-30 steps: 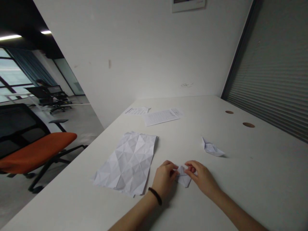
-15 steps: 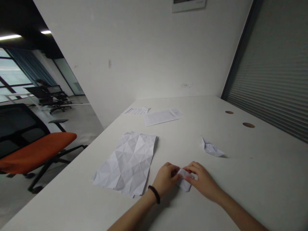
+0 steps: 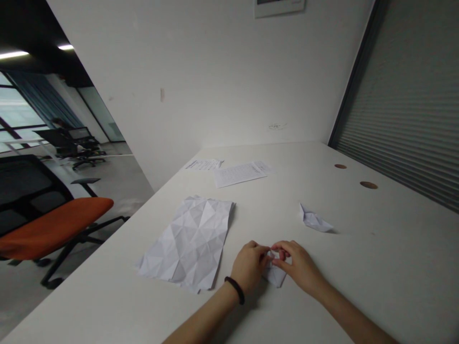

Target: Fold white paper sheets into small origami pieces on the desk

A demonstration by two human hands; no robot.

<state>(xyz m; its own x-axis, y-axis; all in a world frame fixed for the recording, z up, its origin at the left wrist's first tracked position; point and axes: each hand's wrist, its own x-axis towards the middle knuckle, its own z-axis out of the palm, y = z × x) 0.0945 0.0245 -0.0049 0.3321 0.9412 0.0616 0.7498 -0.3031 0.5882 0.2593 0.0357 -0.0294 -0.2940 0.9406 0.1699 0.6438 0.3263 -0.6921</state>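
- A small folded paper [image 3: 276, 277] is held low over the table [image 3: 322, 306], between the left hand [image 3: 249, 265] and the right hand [image 3: 297, 263]
- Its far-left edge is pinched by the left fingers; the right thumb and forefinger are placed at its far edge, but whether they are clamped cannot be told
- A fold at that edge is judged to be the step in hand
- For the next move, a steady left grip and a firmly pressed crease seem to be called for
- Creased paper [image 3: 193, 241] is left lying to the left, untouched
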